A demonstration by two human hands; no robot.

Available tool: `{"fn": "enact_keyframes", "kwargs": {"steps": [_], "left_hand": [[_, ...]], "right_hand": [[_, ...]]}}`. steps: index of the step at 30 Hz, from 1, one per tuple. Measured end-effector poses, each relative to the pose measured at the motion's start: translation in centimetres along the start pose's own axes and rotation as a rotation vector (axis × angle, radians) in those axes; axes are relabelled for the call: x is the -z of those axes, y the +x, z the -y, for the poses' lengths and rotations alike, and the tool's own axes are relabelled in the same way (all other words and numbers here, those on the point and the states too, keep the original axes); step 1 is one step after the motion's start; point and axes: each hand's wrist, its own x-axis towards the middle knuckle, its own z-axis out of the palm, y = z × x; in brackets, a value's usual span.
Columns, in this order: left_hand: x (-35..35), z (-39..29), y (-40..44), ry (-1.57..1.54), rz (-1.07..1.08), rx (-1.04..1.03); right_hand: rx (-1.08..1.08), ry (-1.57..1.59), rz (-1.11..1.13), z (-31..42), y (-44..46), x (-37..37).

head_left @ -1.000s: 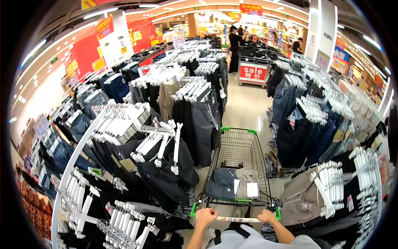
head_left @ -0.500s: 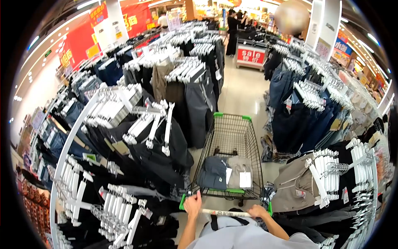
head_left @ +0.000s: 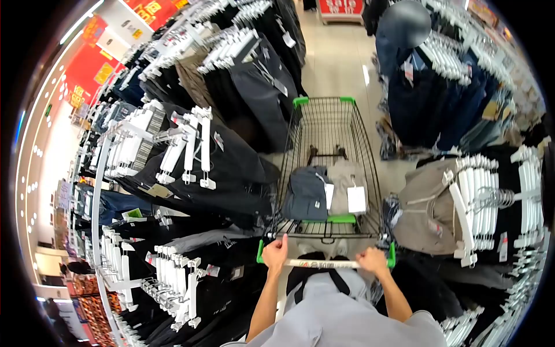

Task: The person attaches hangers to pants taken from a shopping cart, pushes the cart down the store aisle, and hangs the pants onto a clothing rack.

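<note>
A wire shopping cart (head_left: pixel 332 133) with green corner pieces stands in front of me. My left hand (head_left: pixel 274 253) is wrapped round the left end of its handle (head_left: pixel 321 264), thumb pointing up. At the right end of the same handle, the fingers of my right hand (head_left: pixel 372 259) are closed round the bar. Inside the cart, near the handle, lie folded dark grey trousers (head_left: pixel 306 194) and, touching them on the right, folded beige-grey trousers (head_left: pixel 346 179). White tags show on both garments.
Racks of dark trousers (head_left: pixel 263 95) on white hangers flank the cart on the left. To the right hang dark blue trousers (head_left: pixel 442 104) and a taupe pair (head_left: pixel 425 202). A tiled aisle (head_left: pixel 335 58) runs ahead to a red sale sign (head_left: pixel 341 7).
The view has tipped downward, so the sale sign sits at the top edge and the people ahead are out of sight. Both hands stay on the handle.
</note>
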Motion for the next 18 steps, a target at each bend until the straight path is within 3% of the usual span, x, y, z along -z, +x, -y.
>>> {"fn": "enact_keyframes", "kwargs": {"steps": [4, 7, 9, 11, 13, 18], "left_hand": [[0.1, -0.5, -0.4, -0.04, 0.084, -0.061], [0.7, -0.3, -0.4, -0.066, 0.128, -0.071], [0.4, 0.1, 0.2, -0.083, 0.124, -0.083], [0.4, -0.2, 0.4, -0.103, 0.134, -0.117], [1.2, -0.5, 0.4, -0.117, 0.124, -0.276], [2.5, -0.2, 1.4, -0.178, 0.26, -0.352]], "right_hand": [[-0.044, 0.011, -0.01, 0.1, 0.1, 1.2], [0.148, 0.224, -0.119, 1.0, 1.2, 2.0], [0.125, 0.36, -0.154, 4.5, 2.4, 4.7], [0.175, 0.408, -0.199, 7.3, 5.5, 5.9], [0.242, 0.431, -0.227, 9.5, 9.2, 6.9], [0.359, 0.371, -0.309, 14.9, 22.3, 5.9]]}}
